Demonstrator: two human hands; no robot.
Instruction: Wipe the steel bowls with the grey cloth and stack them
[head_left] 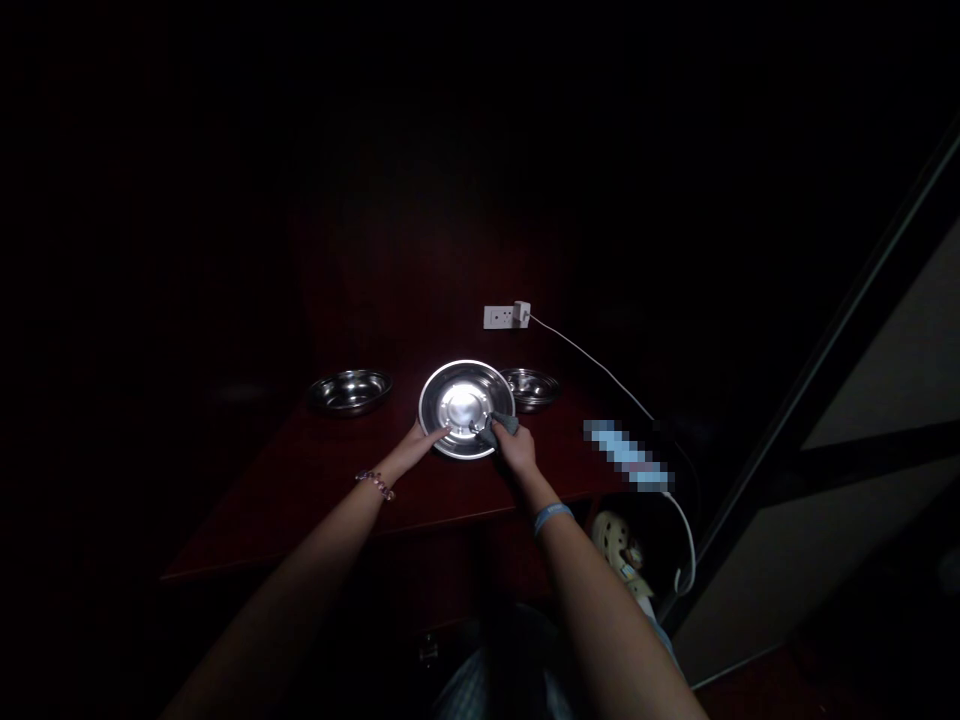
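Observation:
A shiny steel bowl (463,400) is tilted up above the dark red table (315,490), its inside facing me. My left hand (415,447) grips its lower left rim, the thumb lying over the inner side. In my right hand (517,446) is a grey cloth (504,428), pressed against the lower right part of the bowl. Another steel bowl (350,390) rests on the table to the left. Behind the held bowl, at its right, stand more steel bowls (534,388) that look stacked, partly hidden by it.
On the wall, a white socket (496,317) holds a charger (522,313) with a white cable (592,358). The cable runs to a blurred light-blue object (628,455) at the table's right. A pale clog (613,538) sits below. A dark frame (825,330) slants along the right.

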